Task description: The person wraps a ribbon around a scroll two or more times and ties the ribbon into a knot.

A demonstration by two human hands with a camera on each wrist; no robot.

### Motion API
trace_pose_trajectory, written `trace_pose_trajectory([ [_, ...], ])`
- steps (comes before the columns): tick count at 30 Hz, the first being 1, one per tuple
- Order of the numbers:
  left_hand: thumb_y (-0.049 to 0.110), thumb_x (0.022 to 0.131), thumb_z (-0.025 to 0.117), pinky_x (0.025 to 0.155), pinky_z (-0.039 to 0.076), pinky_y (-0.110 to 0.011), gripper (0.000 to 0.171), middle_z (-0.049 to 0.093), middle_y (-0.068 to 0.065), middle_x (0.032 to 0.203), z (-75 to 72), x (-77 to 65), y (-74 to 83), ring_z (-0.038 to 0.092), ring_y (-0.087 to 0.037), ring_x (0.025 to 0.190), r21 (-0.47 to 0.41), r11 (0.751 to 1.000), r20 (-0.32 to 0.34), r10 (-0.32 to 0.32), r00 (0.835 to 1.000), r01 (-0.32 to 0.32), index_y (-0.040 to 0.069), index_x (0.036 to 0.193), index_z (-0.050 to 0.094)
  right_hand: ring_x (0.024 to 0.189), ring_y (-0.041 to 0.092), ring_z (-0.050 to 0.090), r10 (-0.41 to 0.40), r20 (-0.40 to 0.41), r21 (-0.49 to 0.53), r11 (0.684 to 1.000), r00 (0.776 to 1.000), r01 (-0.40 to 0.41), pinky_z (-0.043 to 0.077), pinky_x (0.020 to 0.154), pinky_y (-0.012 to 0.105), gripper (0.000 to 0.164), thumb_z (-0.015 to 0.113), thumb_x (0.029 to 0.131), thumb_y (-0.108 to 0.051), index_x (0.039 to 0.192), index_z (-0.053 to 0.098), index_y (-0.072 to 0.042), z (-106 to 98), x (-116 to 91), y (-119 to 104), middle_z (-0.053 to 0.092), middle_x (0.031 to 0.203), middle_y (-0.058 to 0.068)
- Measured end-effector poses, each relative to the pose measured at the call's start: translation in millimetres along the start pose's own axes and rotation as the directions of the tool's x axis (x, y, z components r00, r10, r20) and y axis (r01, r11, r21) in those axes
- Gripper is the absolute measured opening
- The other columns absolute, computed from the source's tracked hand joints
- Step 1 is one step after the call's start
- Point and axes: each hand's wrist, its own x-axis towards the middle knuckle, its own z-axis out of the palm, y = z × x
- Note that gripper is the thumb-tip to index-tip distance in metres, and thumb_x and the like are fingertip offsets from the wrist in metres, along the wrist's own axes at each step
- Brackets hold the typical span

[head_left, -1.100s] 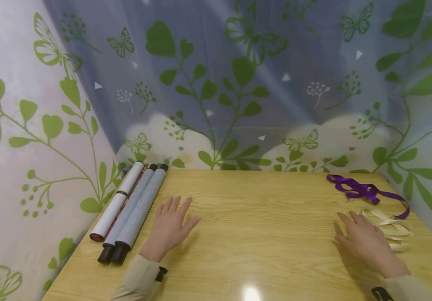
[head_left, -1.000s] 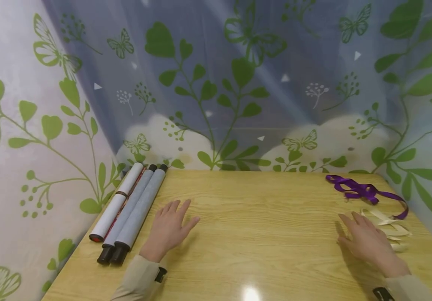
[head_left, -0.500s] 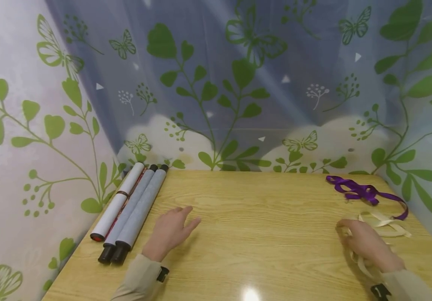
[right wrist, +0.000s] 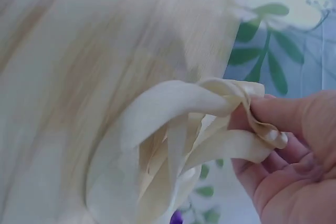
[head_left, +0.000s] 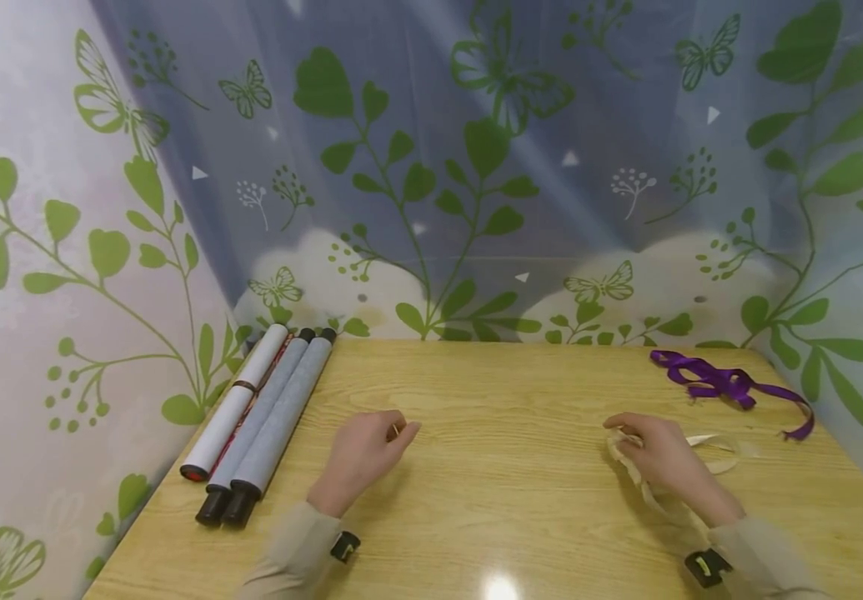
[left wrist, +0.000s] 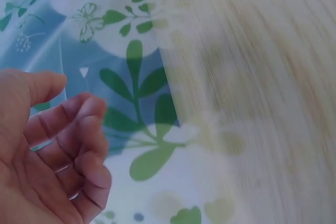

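Note:
My right hand (head_left: 667,467) pinches a bunched cream ribbon (right wrist: 163,103) between thumb and fingers, above the right half of the table. Loops of it hang down and trail toward the right. In the right wrist view the ribbon's folds spread out from the fingertips. My left hand (head_left: 359,462) hovers over the table left of centre with its fingers loosely curled. The left wrist view shows nothing in its palm. Just to its left lie three rolled scrolls: one white roll (head_left: 230,421) with a dark tie around it, and two grey-blue rolls (head_left: 288,408) with black end knobs.
A tangled purple ribbon (head_left: 731,385) lies at the back right of the wood-grain table (head_left: 491,492). Behind and beside the table hangs a leaf-and-butterfly patterned cloth (head_left: 431,208). Light glares off the table near its front edge.
My right hand has gathered up the cream ribbon and moved left with it, away from the purple ribbon. The left hand has shifted slightly right, its fingers now more curled.

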Motion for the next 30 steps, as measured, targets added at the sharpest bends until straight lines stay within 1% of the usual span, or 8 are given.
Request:
trace_pose_trajectory([
  [6, 0.034, 0.096, 0.063, 0.042, 0.029, -0.021, 0.027, 0.045, 0.012, 0.05, 10.6, 6.1, 16.9, 0.033, -0.002, 0.042, -0.104, 0.994, 0.013, 0.036, 0.999, -0.034, 0.021, 0.072, 0.064, 0.104, 0.041, 0.066, 0.025, 0.014, 0.149, 0.989, 1.0, -0.026, 0.056, 0.081, 0.05, 0.028, 0.065, 0.093, -0.008, 0.12, 0.067, -0.005, 14.4, 16.3, -25.4, 0.069, 0.115, 0.02],
  [9, 0.033, 0.096, 0.062, 0.042, 0.032, -0.02, 0.022, 0.051, 0.012, 0.055, 16.6, 9.4, 27.0, 0.036, -0.002, 0.042, -0.147, 0.987, 0.027, 0.063, 0.998, -0.058, 0.018, 0.082, 0.069, 0.109, 0.04, 0.065, 0.033, 0.048, 0.24, 0.97, 0.998, -0.044, 0.056, 0.078, 0.044, 0.031, 0.064, 0.094, -0.01, 0.125, 0.065, -0.009, 22.4, 24.8, -37.3, 0.068, 0.119, 0.019],
  [14, 0.037, 0.097, 0.061, 0.046, 0.041, -0.02, 0.025, 0.064, 0.008, 0.068, 25.7, 13.7, 44.3, 0.047, 0.0, 0.047, -0.245, 0.968, 0.078, 0.073, 0.994, -0.052, 0.015, 0.105, 0.07, 0.118, 0.04, 0.06, 0.007, 0.117, 0.392, 0.918, 0.993, -0.053, 0.054, 0.087, 0.046, 0.035, 0.064, 0.094, -0.011, 0.129, 0.062, -0.013, 37.8, 36.1, -57.0, 0.064, 0.126, 0.016],
  [18, 0.043, 0.093, 0.065, 0.061, 0.049, -0.021, 0.051, 0.071, -0.002, 0.099, 32.6, 16.9, 59.0, 0.062, -0.007, 0.072, -0.299, 0.952, 0.121, 0.1, 0.988, -0.059, 0.014, 0.134, 0.056, 0.122, 0.04, 0.057, -0.041, 0.13, 0.473, 0.881, 0.991, -0.026, 0.051, 0.094, 0.051, 0.036, 0.063, 0.094, -0.007, 0.13, 0.061, -0.009, 48.1, 42.4, -71.5, 0.06, 0.134, 0.016],
  [21, 0.041, 0.09, 0.07, 0.074, 0.052, -0.024, 0.07, 0.062, -0.009, 0.127, 37.9, 21.1, 69.0, 0.064, -0.017, 0.095, -0.33, 0.941, 0.129, 0.128, 0.983, -0.079, 0.014, 0.147, 0.041, 0.122, 0.041, 0.057, -0.071, 0.128, 0.497, 0.868, 0.989, -0.002, 0.051, 0.094, 0.05, 0.038, 0.063, 0.094, -0.006, 0.132, 0.06, -0.008, 52.6, 45.8, -80.2, 0.058, 0.136, 0.017],
  [24, 0.029, 0.089, 0.073, 0.079, 0.054, -0.029, 0.076, 0.052, -0.011, 0.143, 42.5, 25.0, 76.6, 0.063, -0.02, 0.104, -0.392, 0.917, 0.131, 0.138, 0.982, -0.076, 0.013, 0.151, 0.032, 0.116, 0.038, 0.062, -0.09, 0.145, 0.521, 0.854, 0.985, 0.001, 0.054, 0.088, 0.042, 0.044, 0.062, 0.095, -0.006, 0.137, 0.055, -0.012, 54.9, 47.9, -87.2, 0.063, 0.127, 0.018],
  [27, 0.015, 0.09, 0.071, 0.083, 0.055, -0.034, 0.076, 0.055, -0.007, 0.141, 45.6, 26.9, 81.9, 0.063, -0.018, 0.103, -0.458, 0.887, 0.132, 0.131, 0.983, -0.056, 0.012, 0.152, 0.028, 0.113, 0.034, 0.063, -0.085, 0.157, 0.527, 0.85, 0.984, -0.01, 0.056, 0.083, 0.036, 0.047, 0.062, 0.095, -0.009, 0.14, 0.052, -0.016, 55.5, 48.8, -92.9, 0.067, 0.119, 0.013],
  [30, 0.011, 0.092, 0.067, 0.084, 0.055, -0.038, 0.068, 0.067, -0.003, 0.122, 46.7, 28.0, 84.9, 0.064, -0.015, 0.098, -0.508, 0.861, 0.134, 0.09, 0.987, -0.01, 0.012, 0.15, 0.032, 0.115, 0.035, 0.062, -0.075, 0.136, 0.516, 0.857, 0.988, -0.006, 0.055, 0.088, 0.041, 0.047, 0.063, 0.095, -0.011, 0.14, 0.051, -0.018, 54.9, 49.2, -96.0, 0.069, 0.114, 0.01],
])
